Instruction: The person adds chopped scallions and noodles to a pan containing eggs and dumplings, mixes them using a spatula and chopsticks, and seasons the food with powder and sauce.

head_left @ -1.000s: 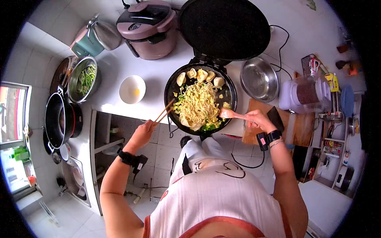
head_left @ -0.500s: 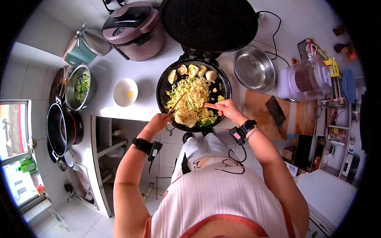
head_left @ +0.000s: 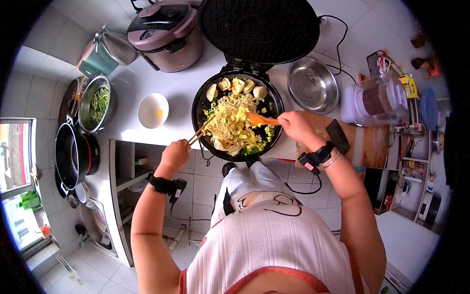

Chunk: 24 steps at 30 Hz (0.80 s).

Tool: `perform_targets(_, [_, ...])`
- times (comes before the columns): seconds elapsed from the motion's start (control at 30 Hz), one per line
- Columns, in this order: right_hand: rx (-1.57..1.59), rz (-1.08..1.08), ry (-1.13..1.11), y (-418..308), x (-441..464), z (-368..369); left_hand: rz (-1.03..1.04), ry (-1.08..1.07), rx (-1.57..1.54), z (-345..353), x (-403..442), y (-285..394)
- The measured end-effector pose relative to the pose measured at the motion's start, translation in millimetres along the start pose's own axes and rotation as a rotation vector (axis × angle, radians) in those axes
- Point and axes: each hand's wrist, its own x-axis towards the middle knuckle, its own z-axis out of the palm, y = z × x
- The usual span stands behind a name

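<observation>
Noodles (head_left: 227, 120) with egg and green bits lie in a round black electric pan (head_left: 278, 142), and several dumplings (head_left: 238, 86) line its far edge. My left hand (head_left: 175, 155) is closed on a pair of wooden chopsticks (head_left: 197, 135), whose tips touch the noodles at the pan's left side. In my right hand (head_left: 296, 125) is the handle of an orange-brown spatula (head_left: 263, 119); its blade rests against the right side of the noodles. The pan's black lid (head_left: 259, 29) stands raised behind it.
A white bowl (head_left: 153, 110) sits left of the pan, a pink-brown cooker (head_left: 169, 36) behind. Right are a steel bowl (head_left: 313, 85), a cutting board (head_left: 318, 125) and a cleaver (head_left: 338, 136). Far left are a bowl of greens (head_left: 99, 104) and a black wok (head_left: 68, 157).
My left hand has drawn back left and down with the chopsticks. My right hand has moved right, and the spatula's blade now shows above the noodles' right side.
</observation>
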Motion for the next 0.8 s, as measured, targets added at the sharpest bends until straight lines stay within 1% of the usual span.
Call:
perform_targets(0.1, [-0.036,-0.026,0.012,51.3,-1.4,2.9,0.035,-0.005,0.023,5.5,11.5,-2.6])
perform_targets(0.17, [0.240,0.384,-0.128,75.3,0.3,9.5,0.052,-0.035,0.070,13.6,24.6,-1.7])
perform_targets(0.2, [0.239,0.385,-0.127,79.8,1.6,15.9,0.054,-0.035,0.069,20.7,32.9,-4.5])
perform_targets(0.27, [0.640,0.509,-0.127,80.7,5.7,33.4,0.145,-0.032,0.025,40.3,48.7,-14.3])
perform_targets(0.3, [0.730,0.454,-0.146,83.2,9.9,47.8,0.183,-0.008,0.006,50.9,56.1,-17.9])
perform_targets(0.33, [0.743,0.444,-0.151,86.5,16.8,66.5,0.185,-0.006,0.009,45.8,55.3,-7.7])
perform_targets(0.4, [0.754,0.320,-0.174,80.3,27.5,88.8,0.106,-0.015,-0.140,33.1,45.7,21.1])
perform_targets(0.43, [0.758,0.320,-0.174,73.5,29.3,94.3,0.102,0.005,-0.124,36.7,46.5,23.4])
perform_targets(0.47, [0.788,0.276,-0.118,66.3,29.4,99.7,0.101,0.003,-0.121,39.2,45.6,23.7])
perform_targets(0.5, [0.817,0.232,-0.061,60.1,27.9,100.6,0.067,-0.003,-0.118,37.4,42.7,27.0])
perform_targets(0.53, [0.820,0.233,-0.060,56.4,25.5,97.3,0.034,-0.009,-0.114,34.9,39.4,29.5])
perform_targets(0.6, [0.707,0.108,-0.039,47.0,21.3,82.2,0.042,-0.007,-0.101,25.1,28.7,35.0])
perform_targets(0.63, [0.708,0.108,-0.040,35.8,17.0,70.7,0.049,-0.008,-0.089,19.7,21.1,37.5])
perform_targets(0.7, [0.378,0.039,0.046,14.0,8.5,46.6,0.055,0.009,-0.028,11.8,7.4,39.4])
perform_targets(0.73, [0.376,0.037,0.047,8.5,5.2,38.9,0.064,0.023,0.033,7.0,1.2,40.7])
perform_targets(0.77, [0.202,-0.093,0.080,4.4,2.0,32.0,0.066,0.027,0.031,0.2,-5.8,42.5])
perform_targets(0.8, [0.027,-0.221,0.112,0.7,-0.5,25.4,0.021,0.029,0.088,-7.9,-12.8,43.5])
